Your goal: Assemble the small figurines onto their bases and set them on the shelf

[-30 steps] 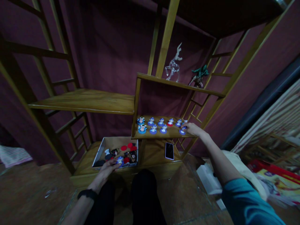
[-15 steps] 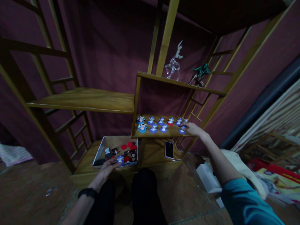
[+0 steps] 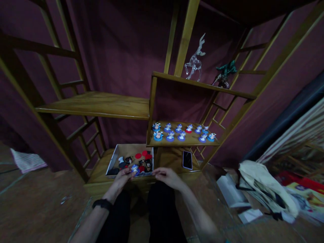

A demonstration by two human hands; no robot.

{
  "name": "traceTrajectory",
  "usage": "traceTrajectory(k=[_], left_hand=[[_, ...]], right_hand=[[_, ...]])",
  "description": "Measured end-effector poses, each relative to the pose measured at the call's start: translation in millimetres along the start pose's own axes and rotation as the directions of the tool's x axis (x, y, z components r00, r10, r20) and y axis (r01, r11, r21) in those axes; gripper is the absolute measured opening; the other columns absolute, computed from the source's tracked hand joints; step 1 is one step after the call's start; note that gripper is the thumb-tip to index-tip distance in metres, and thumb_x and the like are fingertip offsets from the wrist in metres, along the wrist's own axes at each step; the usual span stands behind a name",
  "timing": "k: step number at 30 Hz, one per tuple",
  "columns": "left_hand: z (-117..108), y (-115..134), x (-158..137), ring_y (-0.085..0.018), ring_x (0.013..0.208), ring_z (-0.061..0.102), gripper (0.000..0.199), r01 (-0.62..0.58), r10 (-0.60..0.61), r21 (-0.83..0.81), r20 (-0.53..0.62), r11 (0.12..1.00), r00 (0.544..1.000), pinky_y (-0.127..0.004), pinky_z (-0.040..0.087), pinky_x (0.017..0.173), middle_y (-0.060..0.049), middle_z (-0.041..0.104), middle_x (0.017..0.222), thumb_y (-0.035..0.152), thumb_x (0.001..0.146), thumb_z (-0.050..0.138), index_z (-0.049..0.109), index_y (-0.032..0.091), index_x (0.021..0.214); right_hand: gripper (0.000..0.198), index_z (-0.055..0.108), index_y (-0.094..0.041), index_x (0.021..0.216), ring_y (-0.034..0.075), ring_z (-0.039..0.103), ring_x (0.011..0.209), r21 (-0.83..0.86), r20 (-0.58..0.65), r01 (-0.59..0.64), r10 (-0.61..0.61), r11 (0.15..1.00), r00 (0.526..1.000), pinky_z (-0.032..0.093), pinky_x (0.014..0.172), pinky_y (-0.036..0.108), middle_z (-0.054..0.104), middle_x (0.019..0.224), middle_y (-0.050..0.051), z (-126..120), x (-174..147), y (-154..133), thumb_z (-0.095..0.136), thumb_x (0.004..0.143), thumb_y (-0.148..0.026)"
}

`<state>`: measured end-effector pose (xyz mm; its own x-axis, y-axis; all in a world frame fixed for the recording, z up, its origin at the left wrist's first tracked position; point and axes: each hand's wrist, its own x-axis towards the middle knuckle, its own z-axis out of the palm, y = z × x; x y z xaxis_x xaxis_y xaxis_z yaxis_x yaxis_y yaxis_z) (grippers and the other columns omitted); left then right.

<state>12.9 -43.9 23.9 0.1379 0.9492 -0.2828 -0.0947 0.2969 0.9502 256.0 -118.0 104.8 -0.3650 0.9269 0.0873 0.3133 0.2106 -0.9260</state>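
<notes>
My left hand point(image 3: 123, 178) is closed on a small figurine with a purple base point(image 3: 135, 169), over the front edge of an open cardboard box point(image 3: 113, 158). Inside the box lie dark figurines point(image 3: 129, 160) and red discs point(image 3: 138, 156). Just beyond the box's right front corner, my right hand point(image 3: 168, 177) is empty, its fingers loosely bent and apart. Two rows of similar figurines stand on the low right shelf, among them a red-based one point(image 3: 189, 128) and a blue-based one point(image 3: 211, 136) at the front right end.
A phone point(image 3: 187, 160) lies on the cabinet's bottom board. Higher up, a clear deer figure point(image 3: 194, 64) and a green-and-brown statuette point(image 3: 224, 75) share a shelf point(image 3: 174, 78). A wooden shelf point(image 3: 101, 104) juts out at left. White boxes point(image 3: 231, 190) and a pale cloth bag point(image 3: 265, 185) sit on the floor at right.
My right hand has left the figurines at the right end of the shelf and come down left beside the box. The left hand keeps its figurine. The view has shifted slightly.
</notes>
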Motion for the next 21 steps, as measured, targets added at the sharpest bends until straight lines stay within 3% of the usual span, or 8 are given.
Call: traceTrajectory(k=[3,6,12,17,21], left_hand=[[1.9,-2.6,0.7,-0.016,0.064,0.056,0.044,-0.026,0.026,0.014,-0.006,1.000,1.000,-0.025,0.038,0.057,-0.006,0.066,0.073,0.035,0.042,0.080,0.066,0.011,0.077],[3.3,-5.9,2.8,-0.016,0.062,0.055,0.045,-0.062,0.062,0.014,-0.008,0.998,0.998,-0.025,0.039,0.056,-0.006,0.066,0.071,0.034,0.043,0.080,0.065,0.011,0.079],[5.9,-10.7,7.6,-0.015,0.061,0.055,0.046,-0.062,0.062,-0.008,0.012,0.998,0.998,-0.025,0.040,0.057,-0.006,0.065,0.071,0.032,0.042,0.080,0.065,0.012,0.080],[8.4,-14.2,11.2,-0.015,0.059,0.056,0.057,-0.045,0.045,-0.026,0.004,0.999,0.999,-0.026,0.041,0.058,-0.005,0.065,0.072,0.030,0.044,0.079,0.062,0.012,0.095],[9.4,-16.0,11.5,-0.015,0.061,0.058,0.063,-0.051,0.053,-0.053,0.039,0.997,0.998,-0.026,0.043,0.060,-0.006,0.066,0.074,0.028,0.047,0.080,0.059,0.011,0.104]], right_hand=[[0.026,0.062,-0.027,0.101,0.020,0.061,0.092,0.056,-0.144,-0.030,0.038,0.998,0.989,0.047,0.085,0.037,0.065,0.102,0.001,45.9,37.5,35.8,0.055,0.077,-0.028],[0.031,0.060,-0.026,0.104,0.020,0.060,0.095,0.069,-0.268,-0.076,0.092,0.995,0.959,0.046,0.088,0.038,0.063,0.105,0.003,71.0,68.7,60.5,0.058,0.073,-0.024],[0.041,0.056,-0.027,0.109,0.021,0.060,0.097,0.194,-0.111,-0.117,0.140,0.974,0.984,0.045,0.089,0.038,0.064,0.105,0.001,90.8,93.0,80.0,0.064,0.069,-0.029],[0.032,0.059,-0.027,0.102,0.020,0.060,0.092,0.211,-0.102,-0.153,0.177,0.966,0.979,0.047,0.085,0.036,0.066,0.096,-0.002,90.0,93.1,83.1,0.063,0.070,-0.031],[0.031,0.062,-0.024,0.094,0.020,0.061,0.088,0.334,-0.093,-0.184,0.226,0.924,0.970,0.050,0.078,0.036,0.066,0.093,-0.001,89.0,92.8,84.1,0.065,0.067,-0.039]])
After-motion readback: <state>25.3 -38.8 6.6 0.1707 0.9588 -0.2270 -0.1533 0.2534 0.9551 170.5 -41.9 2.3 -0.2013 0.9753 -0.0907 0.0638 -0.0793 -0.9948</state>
